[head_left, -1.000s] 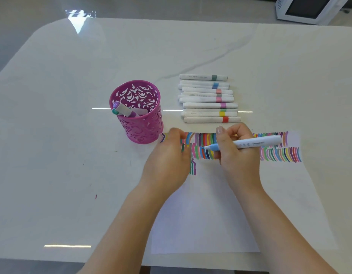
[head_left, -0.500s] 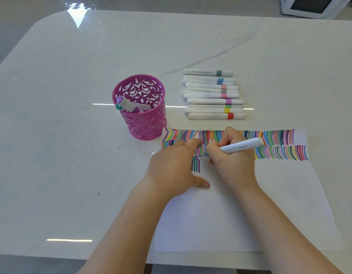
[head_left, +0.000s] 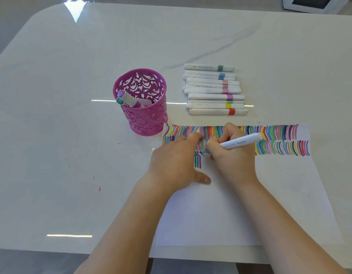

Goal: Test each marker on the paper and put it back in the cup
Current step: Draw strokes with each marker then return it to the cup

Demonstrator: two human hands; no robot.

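Here we are at the white table (head_left: 72, 155), and the right hand (head_left: 233, 155) is down on the paper (head_left: 230, 214). Its fingers are curled tight round a white marker (head_left: 242, 141), pinching it low on the barrel. The marker slants up to the right. Its light blue tip points down at the sheet, just under the two rows of coloured strokes (head_left: 280, 141), beside a few short green ones. We cannot tell whether the tip actually touches.

The left hand (head_left: 177, 165) lies palm down on the paper's left part. Its fingers are stretched forward close together onto the strokes, and the thumb is stuck out to the side, pressing the sheet.

Just beyond the sheet's far left corner stands the pink cut-out cup (head_left: 145, 119), upright. We see two markers in the cup (head_left: 129, 99), leaning on its left rim, one purple-ended and one teal-ended. To its right, the row of capped markers (head_left: 214, 89) lies side by side on the table, apart from the paper.
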